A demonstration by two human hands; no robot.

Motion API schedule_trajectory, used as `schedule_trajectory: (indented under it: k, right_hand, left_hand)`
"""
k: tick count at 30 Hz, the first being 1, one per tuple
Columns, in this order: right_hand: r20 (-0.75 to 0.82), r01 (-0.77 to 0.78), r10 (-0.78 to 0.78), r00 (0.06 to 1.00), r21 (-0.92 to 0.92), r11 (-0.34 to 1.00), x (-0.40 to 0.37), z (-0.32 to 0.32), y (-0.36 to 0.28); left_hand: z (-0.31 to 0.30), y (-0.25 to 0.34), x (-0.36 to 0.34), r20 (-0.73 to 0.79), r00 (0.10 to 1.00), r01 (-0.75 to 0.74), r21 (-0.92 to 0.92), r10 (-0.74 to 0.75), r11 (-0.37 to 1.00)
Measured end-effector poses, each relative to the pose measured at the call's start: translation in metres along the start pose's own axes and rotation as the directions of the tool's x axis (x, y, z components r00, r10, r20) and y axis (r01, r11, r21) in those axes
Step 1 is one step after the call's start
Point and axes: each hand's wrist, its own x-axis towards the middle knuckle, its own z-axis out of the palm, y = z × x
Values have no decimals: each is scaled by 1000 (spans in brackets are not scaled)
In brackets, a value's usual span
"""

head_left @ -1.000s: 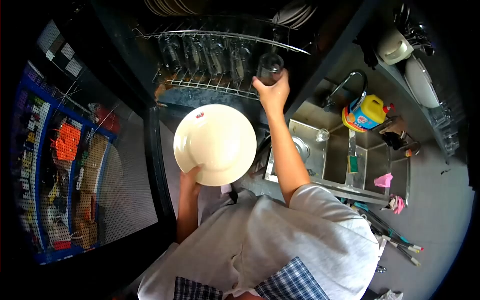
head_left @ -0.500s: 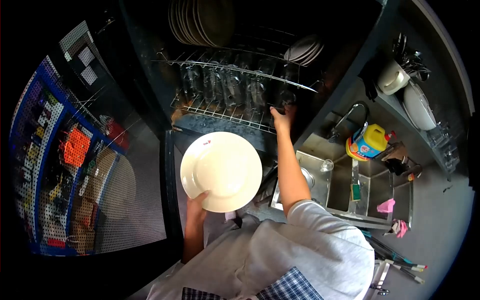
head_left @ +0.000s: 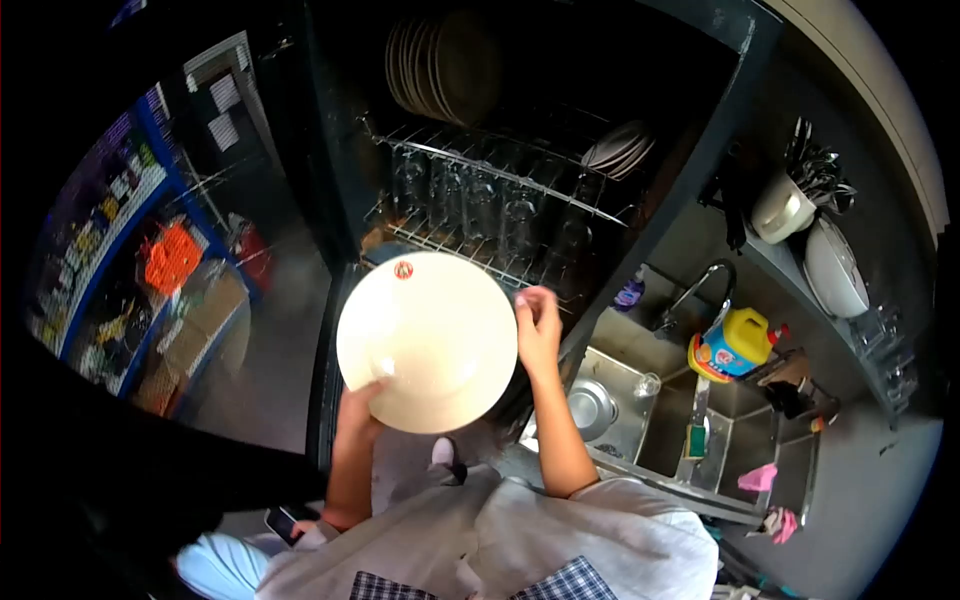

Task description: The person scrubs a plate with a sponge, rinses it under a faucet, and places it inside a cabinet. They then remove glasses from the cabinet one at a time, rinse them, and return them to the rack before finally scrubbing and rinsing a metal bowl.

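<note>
A large cream plate with a small red mark near its top is held level in front of me. My left hand grips its lower left rim, the thumb on top. By the plate's right edge is my right hand, its fingers curled; whether they touch the rim I cannot tell. Just beyond, glasses line the lower wire rack of a dark cabinet. On the rack above, upright plates stand at the left and smaller dishes at the right.
On the right are a metal sink, a yellow and blue jug, a green sponge and a shelf with a cutlery holder and white bowl. At lower left another person's hand holds a phone.
My right hand has come out of the rack, back to the plate's right side. The plate looks nearer and its mark larger. The view has shifted, and another person's leg and phone now show.
</note>
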Motion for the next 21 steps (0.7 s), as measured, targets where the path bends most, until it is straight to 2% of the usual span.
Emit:
schedule_trajectory:
  k: [1,2,3,4,5,7,9,11,13,16,17,19,21]
  right_hand:
    - [163,-56,34,986,133,990,-8,-3,-10]
    - [352,-354,208,913,426,833,-14,-12,-22]
    - [563,-621,287,775,594,512,-17,-22,-46]
    - [630,-634,209,748,585,506,-16,-31,-58]
    - [557,-545,201,806,566,618,-16,-34,-76]
    - [434,-229,-7,901,489,841,3,-26,-77]
    - [408,-243,58,911,416,876,25,-32,-111]
    - [299,-102,-1,954,328,939,52,-27,-121]
    - [213,50,-109,971,263,963,81,-21,-129]
    - [101,296,-300,949,54,954,112,-19,-153]
    - [138,263,-280,950,134,956,120,-24,-168]
    - [66,90,-119,991,331,939,156,-14,-170]
    - [-33,91,-85,996,277,956,185,-6,-176]
  left_hand:
    - [-2,1,4,-16,999,-28,31,28,999]
    - [-1,4,7,-34,999,-23,23,24,999]
    - [1,7,12,-31,999,-21,10,21,1000]
    - [16,16,11,20,997,-80,-6,80,997]
    - [20,19,17,18,996,-82,-21,82,996]
    - [53,36,17,70,985,-161,15,159,987]
    - [82,55,25,157,946,-292,29,284,956]
    - [105,77,39,183,914,-380,77,361,922]
    - [137,99,43,219,873,-464,103,435,880]
    - [169,131,58,264,840,-519,136,474,844]
    - [181,139,62,251,849,-507,140,465,850]
    - [200,149,83,299,804,-565,112,515,817]
    - [222,156,106,321,771,-614,146,550,776]
